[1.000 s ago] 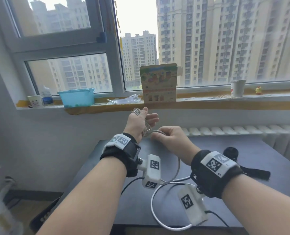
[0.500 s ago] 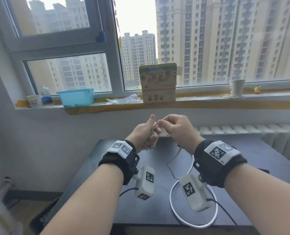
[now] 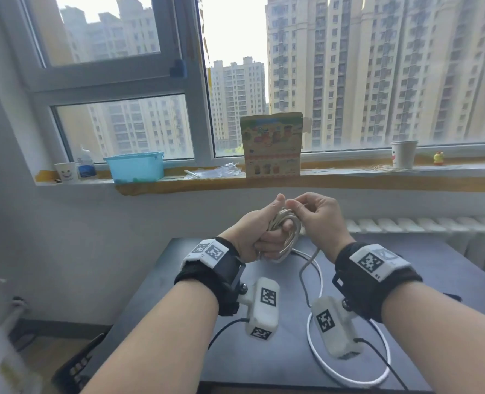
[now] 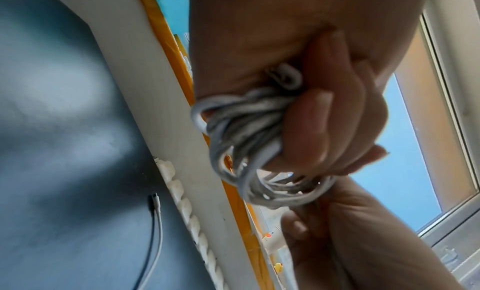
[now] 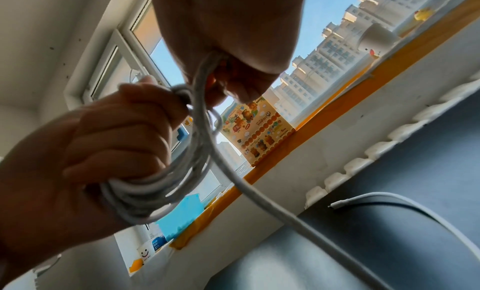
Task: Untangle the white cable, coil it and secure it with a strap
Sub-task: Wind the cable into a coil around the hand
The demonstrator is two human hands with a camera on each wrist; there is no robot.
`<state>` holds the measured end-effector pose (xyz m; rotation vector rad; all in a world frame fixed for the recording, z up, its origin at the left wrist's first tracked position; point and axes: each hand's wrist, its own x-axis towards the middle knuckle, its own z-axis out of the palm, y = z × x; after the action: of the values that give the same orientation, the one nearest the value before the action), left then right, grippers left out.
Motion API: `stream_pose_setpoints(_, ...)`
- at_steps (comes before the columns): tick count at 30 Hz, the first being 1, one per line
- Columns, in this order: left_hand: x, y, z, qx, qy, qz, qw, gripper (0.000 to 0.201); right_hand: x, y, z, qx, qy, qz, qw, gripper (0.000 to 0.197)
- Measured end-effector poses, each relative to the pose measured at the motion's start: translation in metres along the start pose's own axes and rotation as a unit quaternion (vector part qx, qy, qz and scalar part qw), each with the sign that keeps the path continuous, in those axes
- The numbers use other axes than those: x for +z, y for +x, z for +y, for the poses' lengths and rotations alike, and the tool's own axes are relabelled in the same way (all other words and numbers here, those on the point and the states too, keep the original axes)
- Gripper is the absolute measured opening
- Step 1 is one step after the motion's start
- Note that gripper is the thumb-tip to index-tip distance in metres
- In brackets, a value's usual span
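1. We see our left hand (image 3: pixel 259 233) raised above the counter (image 3: pixel 179 294), its grip curled tight round a bundle of loops of the cable (image 3: pixel 285 234), thumb upright.
2. In the left wrist view the coil (image 4: pixel 249 150) bulges out of the fist below the fingers (image 4: pixel 309 128), several turns lying together.
3. Our right hand (image 3: pixel 319 220) sits just right of the coil, touching the left thumb, its grip pinching one strand at the top of the coil.
4. From the right wrist view the strand (image 5: pixel 207 82) leaves that pinch, crosses the coil and drops towards the counter.
5. The loose remainder lies on the counter below the coil as a wide white ring (image 3: pixel 346 379), partly hidden by the wrist cameras.
6. One cable end (image 5: pixel 337 204) rests on the counter, beyond the ring, near the radiator (image 3: pixel 406 226).
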<state>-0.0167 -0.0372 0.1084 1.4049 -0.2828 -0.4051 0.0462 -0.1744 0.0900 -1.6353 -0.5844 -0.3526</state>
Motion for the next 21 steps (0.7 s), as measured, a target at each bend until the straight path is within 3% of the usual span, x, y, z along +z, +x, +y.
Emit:
stream_pose_setpoints(6, 0.002, 0.0, 0.01, 0.053, -0.038, 0.052, 0.997, 0.056, 0.005, -0.006, 0.008, 0.032, -0.016, -0.037, 0.999, 0.022)
stream_pose_setpoints(10, 0.009, -0.001, 0.013, 0.086, -0.066, 0.076, 0.991, 0.052, 0.007, -0.01, 0.001, 0.095, 0.057, -0.07, 0.991, 0.025)
stream_pose_setpoints(15, 0.018, 0.004, 0.02, 0.13, -0.108, 0.082, 0.982, 0.045, 0.015, -0.017, 0.0, 0.161, 0.066, -0.125, 0.977, 0.03)
stream_pose_setpoints(21, 0.008, 0.008, 0.03, 0.18, -0.137, 0.19, 0.955, 0.04, 0.022, -0.023, -0.003, 0.175, 0.034, -0.195, 0.964, 0.032)
